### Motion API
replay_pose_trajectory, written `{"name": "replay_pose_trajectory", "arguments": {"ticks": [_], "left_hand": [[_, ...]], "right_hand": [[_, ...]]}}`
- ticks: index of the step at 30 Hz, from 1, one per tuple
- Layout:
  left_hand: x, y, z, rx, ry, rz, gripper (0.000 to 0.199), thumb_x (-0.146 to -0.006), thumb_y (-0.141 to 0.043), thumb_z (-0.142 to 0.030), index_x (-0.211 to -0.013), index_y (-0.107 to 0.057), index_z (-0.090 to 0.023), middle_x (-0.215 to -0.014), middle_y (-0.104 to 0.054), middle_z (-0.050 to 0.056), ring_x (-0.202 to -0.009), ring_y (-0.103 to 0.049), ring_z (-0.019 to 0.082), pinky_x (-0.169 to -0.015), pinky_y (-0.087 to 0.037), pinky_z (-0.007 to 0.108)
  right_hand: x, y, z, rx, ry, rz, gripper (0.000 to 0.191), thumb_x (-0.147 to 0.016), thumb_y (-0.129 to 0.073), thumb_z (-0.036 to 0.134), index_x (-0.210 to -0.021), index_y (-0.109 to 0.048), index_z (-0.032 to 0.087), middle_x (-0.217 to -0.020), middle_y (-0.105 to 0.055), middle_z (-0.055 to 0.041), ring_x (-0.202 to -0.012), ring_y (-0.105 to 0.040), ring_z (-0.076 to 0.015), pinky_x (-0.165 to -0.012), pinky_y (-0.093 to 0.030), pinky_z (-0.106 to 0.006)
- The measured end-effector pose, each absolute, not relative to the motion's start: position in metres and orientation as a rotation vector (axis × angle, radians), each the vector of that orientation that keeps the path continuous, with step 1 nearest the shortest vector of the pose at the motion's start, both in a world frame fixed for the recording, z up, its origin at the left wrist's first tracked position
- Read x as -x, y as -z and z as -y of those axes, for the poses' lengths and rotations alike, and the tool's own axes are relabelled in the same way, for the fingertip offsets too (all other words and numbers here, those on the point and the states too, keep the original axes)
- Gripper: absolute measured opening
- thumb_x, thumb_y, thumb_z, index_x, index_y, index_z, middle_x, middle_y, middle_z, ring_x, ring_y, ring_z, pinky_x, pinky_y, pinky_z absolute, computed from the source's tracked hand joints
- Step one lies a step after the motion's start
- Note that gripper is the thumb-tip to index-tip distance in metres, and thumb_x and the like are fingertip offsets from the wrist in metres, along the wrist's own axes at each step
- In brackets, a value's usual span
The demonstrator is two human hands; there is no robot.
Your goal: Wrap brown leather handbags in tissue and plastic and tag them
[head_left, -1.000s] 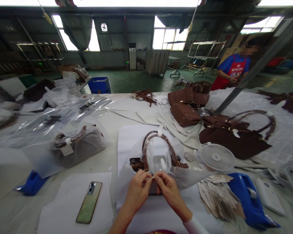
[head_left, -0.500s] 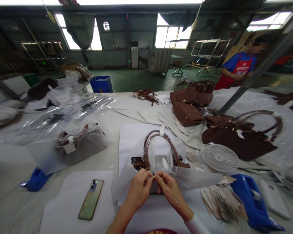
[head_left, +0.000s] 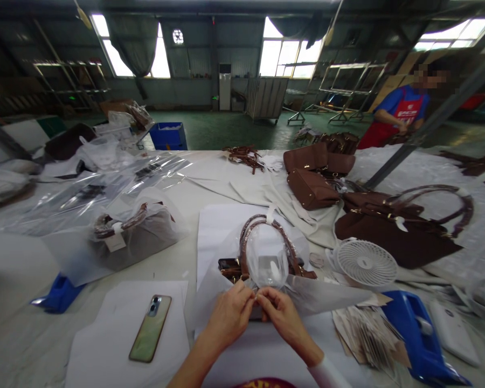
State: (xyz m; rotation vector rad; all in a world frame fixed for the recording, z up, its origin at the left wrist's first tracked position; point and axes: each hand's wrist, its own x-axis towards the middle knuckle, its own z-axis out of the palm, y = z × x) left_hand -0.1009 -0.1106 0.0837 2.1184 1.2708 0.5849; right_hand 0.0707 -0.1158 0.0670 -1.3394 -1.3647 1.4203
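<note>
"Hardly anything has moved since the earlier frame?"

"Right: left hand (head_left: 235, 312) and right hand (head_left: 282, 313) still meet at the brown handbag's (head_left: 243, 258) near side, on the bench (head_left: 191, 205)."

"Fingers?"

"Both pinched narrow; their grip's contents are too small to tell. White fan (head_left: 366, 262) right of the handbag."

No text can be read. The white lettering across the chest of the red cloth apron (head_left: 408, 110) is too blurred to make out, as are the faint marks on the white rectangular tag (head_left: 115, 241) and the hub of the round white plastic fan (head_left: 367, 262).
</note>
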Motion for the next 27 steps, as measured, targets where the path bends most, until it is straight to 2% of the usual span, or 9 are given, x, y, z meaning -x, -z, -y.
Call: {"name": "replay_pose_trajectory", "arguments": {"ticks": [3,6,9,14,21,27], "left_hand": [[0.102,-0.085,0.109,-2.203,-0.5,-1.274,0.021,-0.096,-0.034,-0.026,-0.087,-0.053,-0.024,-0.09,-0.053,0.002,-0.078,-0.056,0.016,-0.065,-0.037,0.028],[0.103,-0.087,0.108,-2.233,-0.479,-1.245,0.022,-0.096,-0.034,-0.026,-0.088,-0.055,-0.023,-0.091,-0.054,0.003,-0.079,-0.056,0.017,-0.065,-0.037,0.028],[0.102,-0.086,0.107,-2.13,-0.57,-1.189,0.02,-0.095,-0.037,-0.026,-0.087,-0.055,-0.023,-0.09,-0.054,0.003,-0.079,-0.057,0.016,-0.068,-0.038,0.028],[0.098,-0.082,0.108,-1.923,-0.715,-1.197,0.015,-0.092,-0.042,-0.025,-0.084,-0.055,-0.022,-0.085,-0.055,0.002,-0.078,-0.056,0.017,-0.07,-0.038,0.028],[0.098,-0.09,0.101,-1.825,-0.693,-1.164,0.018,-0.09,-0.046,-0.024,-0.076,-0.057,-0.02,-0.079,-0.053,0.0,-0.072,-0.051,0.014,-0.065,-0.034,0.026],[0.096,-0.091,0.095,-1.692,-0.784,-1.146,0.018,-0.089,-0.049,-0.027,-0.077,-0.059,-0.019,-0.079,-0.057,0.0,-0.076,-0.053,0.014,-0.068,-0.037,0.025]], "right_hand": [[-0.072,-0.065,0.116,1.317,-1.469,1.341,0.034,-0.084,-0.059,0.05,-0.074,-0.061,0.018,-0.073,-0.064,-0.0018,-0.049,-0.048,-0.0108,-0.051,-0.038,-0.026],[-0.072,-0.068,0.119,1.404,-1.284,1.459,0.031,-0.085,-0.058,0.047,-0.074,-0.064,0.019,-0.063,-0.059,-0.0001,-0.053,-0.049,-0.0132,-0.054,-0.038,-0.027],[-0.071,-0.075,0.123,1.467,-1.106,1.538,0.028,-0.087,-0.057,0.043,-0.075,-0.067,0.021,-0.055,-0.055,0.001,-0.054,-0.049,-0.0154,-0.056,-0.038,-0.028],[-0.071,-0.082,0.124,1.45,-1.02,1.538,0.026,-0.085,-0.059,0.042,-0.071,-0.068,0.022,-0.055,-0.057,-0.0003,-0.054,-0.052,-0.0168,-0.058,-0.038,-0.03],[-0.069,-0.071,0.12,1.251,-1.573,1.109,0.038,-0.076,-0.068,0.054,-0.069,-0.065,0.016,-0.066,-0.064,-0.001,-0.049,-0.047,-0.0093,-0.051,-0.033,-0.025],[-0.061,-0.069,0.125,1.157,-1.653,0.799,0.035,-0.071,-0.077,0.05,-0.072,-0.068,0.016,-0.062,-0.058,0.002,-0.052,-0.041,-0.0067,-0.051,-0.027,-0.022]]}}
